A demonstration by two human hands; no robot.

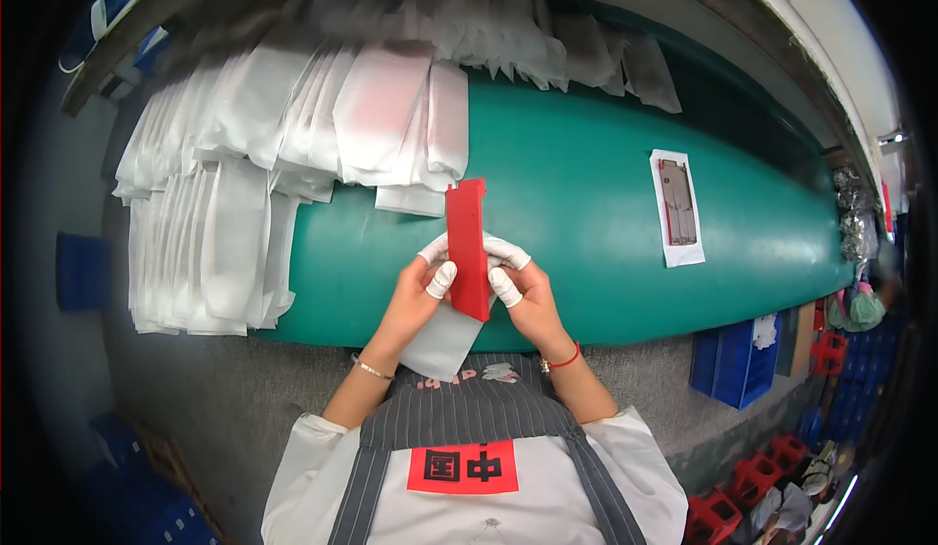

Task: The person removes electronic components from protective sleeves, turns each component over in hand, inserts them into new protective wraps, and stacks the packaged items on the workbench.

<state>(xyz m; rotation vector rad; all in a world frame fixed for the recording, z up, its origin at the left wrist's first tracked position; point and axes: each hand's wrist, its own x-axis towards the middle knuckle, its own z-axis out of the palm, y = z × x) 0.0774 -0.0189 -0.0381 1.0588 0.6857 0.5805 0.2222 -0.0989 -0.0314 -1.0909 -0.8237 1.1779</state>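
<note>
A flat red panel (469, 252), likely plastic, is held upright between my hands over the near edge of the green table. My left hand (422, 281) grips its left edge, with white covers on the thumb and fingertips. On the opposite edge, my right hand (520, 286) presses with a covered thumb, its covered fingers curled behind. A white translucent sheet or bag (442, 345) hangs below the panel toward my apron; which hand holds it, if either, is hidden.
Rows of white sleeves (210, 242) cover the left of the green table (557, 203), with more along the back. A brown-grey part (678, 203) lies on a white sheet at right. Blue bins (735, 361) and red stools (755, 477) stand on the floor.
</note>
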